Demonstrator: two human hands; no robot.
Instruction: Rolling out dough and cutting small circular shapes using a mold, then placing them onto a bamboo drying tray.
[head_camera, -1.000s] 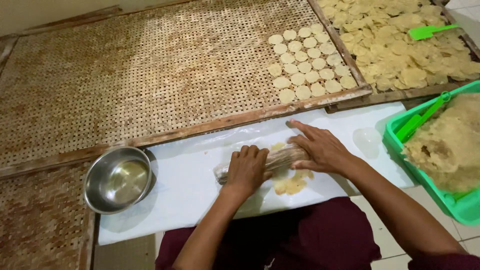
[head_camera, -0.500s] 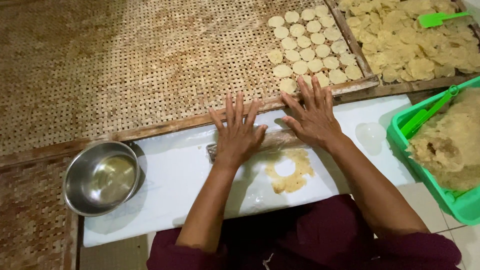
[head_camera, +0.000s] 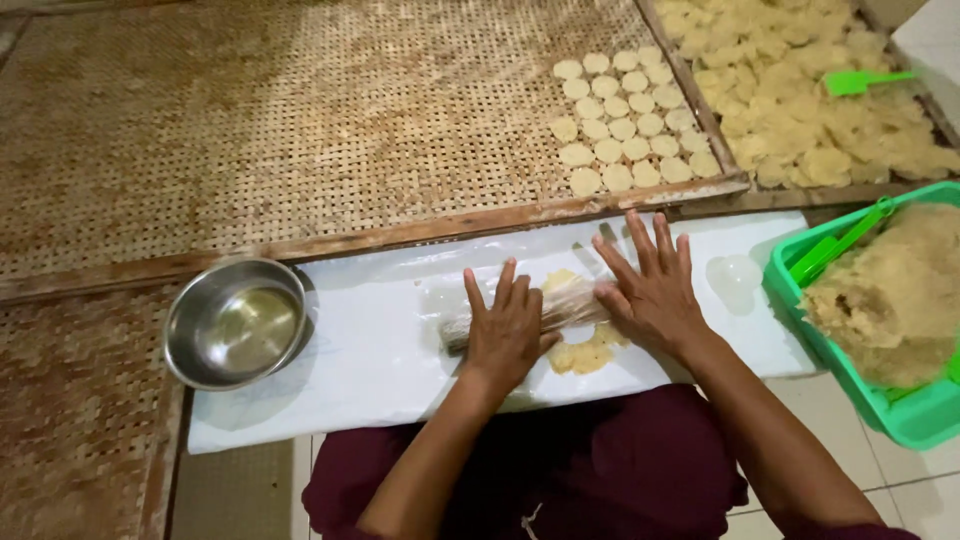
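Pale dough (head_camera: 580, 352), flattened under clear roller (head_camera: 560, 308), both palms pressing

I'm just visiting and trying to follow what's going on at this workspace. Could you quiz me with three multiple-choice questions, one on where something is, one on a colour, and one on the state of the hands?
1. Where is the metal bowl?
A. At the left end of the white board
B. Inside the green basket
C. On the woven tray

2. What colour is the scraper lying on the far right tray?
A. Red
B. Green
C. Blue

3. How are the two hands placed?
A. Clenched in fists
B. Lifted in the air
C. Flat on a roller

Answers:
1. A, the bowl rests on the board's left edge.
2. B, it is bright green.
3. C, the left hand and right hand press down open-palmed, with spread fingers, over dough.
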